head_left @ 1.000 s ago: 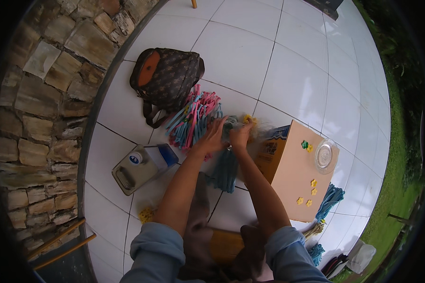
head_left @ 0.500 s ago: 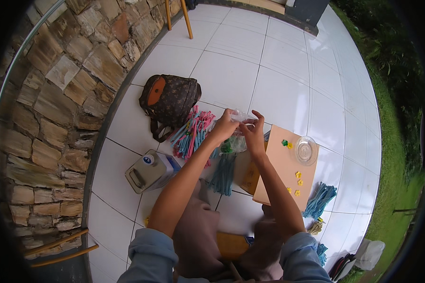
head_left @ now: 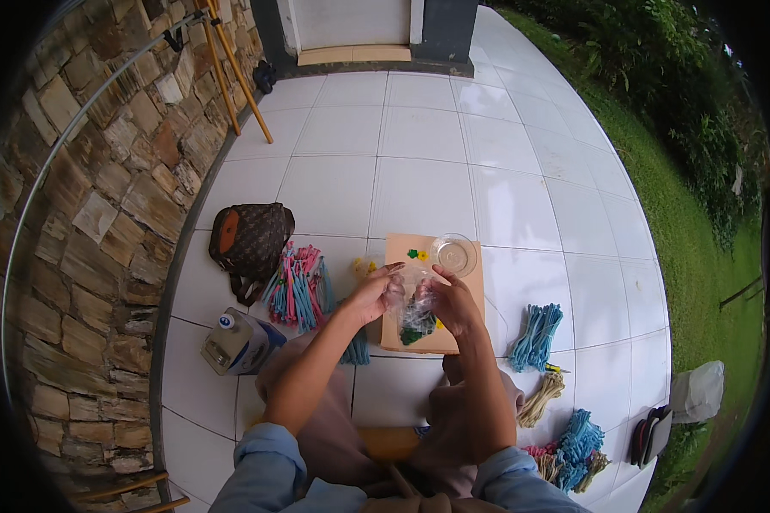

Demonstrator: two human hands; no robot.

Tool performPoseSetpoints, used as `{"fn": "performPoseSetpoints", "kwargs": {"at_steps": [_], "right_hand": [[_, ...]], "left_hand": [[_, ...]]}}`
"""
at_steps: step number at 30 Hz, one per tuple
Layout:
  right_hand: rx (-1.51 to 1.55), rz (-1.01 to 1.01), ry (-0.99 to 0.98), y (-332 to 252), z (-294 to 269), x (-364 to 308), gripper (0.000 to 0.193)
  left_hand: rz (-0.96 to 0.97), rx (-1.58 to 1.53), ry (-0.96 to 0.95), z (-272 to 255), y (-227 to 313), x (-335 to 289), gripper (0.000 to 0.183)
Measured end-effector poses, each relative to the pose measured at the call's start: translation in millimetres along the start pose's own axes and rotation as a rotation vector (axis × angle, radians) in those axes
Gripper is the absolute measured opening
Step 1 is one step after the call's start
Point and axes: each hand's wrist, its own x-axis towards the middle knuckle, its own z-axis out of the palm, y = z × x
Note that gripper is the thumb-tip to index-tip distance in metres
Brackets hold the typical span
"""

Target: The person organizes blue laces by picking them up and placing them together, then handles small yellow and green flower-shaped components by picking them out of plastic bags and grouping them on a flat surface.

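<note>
A clear plastic bag with dark green pieces at its bottom hangs over a peach-coloured board. My left hand grips the bag's left side, and my right hand has hold of its right side, fingers bent around the film. Behind the hands, a round clear dish rests at the board's far right corner. Beside it lie a small green flower piece and a yellow one. The bag and hands cover most of the other yellow pieces. Left of the board are more yellow pieces.
A brown patterned backpack, pink and blue twisted bundles and a jerrycan stand left. Blue bundles, a beige bundle and a white bag lie right. A stone wall borders the tiled floor.
The plastic bag with green pieces has gone from the board's left side to above the board, both hands holding it. The view has shifted, showing more of the far floor and a doorway.
</note>
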Motion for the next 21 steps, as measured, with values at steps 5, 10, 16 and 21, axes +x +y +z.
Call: {"fn": "performPoseSetpoints", "kwargs": {"at_steps": [5,10,16,21], "right_hand": [[0.487,0.028,-0.066,-28.3,-30.0,-12.8,0.040],[0.364,0.041,-0.051,-46.3,-30.6,-20.4,0.037],[-1.055,-0.203,-0.037,-20.3,-13.1,-11.5,0.065],[-0.715,-0.195,-0.010,-1.1,-13.3,12.2,0.046]], "left_hand": [[-0.127,0.105,-0.138,50.7,2.0,-5.2,0.026],[-0.034,0.860,-0.241,28.9,-9.1,6.7,0.030],[0.060,-0.006,0.083,47.5,-3.4,-3.9,0.021],[-0.058,-0.364,-0.027,3.5,-1.1,16.0,0.014]]}}
